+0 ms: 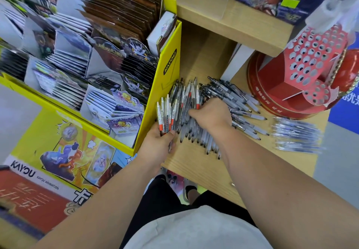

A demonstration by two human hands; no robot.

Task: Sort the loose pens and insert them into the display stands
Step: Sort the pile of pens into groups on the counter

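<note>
A big heap of loose clear pens (217,97) with black or red ink lies on the wooden shelf (194,163). My left hand (158,141) grips a bundle of red-grip pens (167,114), fanned upward beside the yellow box. My right hand (212,113) reaches into the middle of the heap, its fingers curled down among the pens there; whether it pinches one is hidden. A red display stand (314,54) full of round holes sits at the right, holding no pens that I can see.
A yellow card-pack display box (167,70) stands tight against the heap's left side. Several wrapped blue pens (297,136) lie at the right near the shelf edge. An upper wooden shelf (233,25) overhangs behind. A round red base (281,101) carries the stand.
</note>
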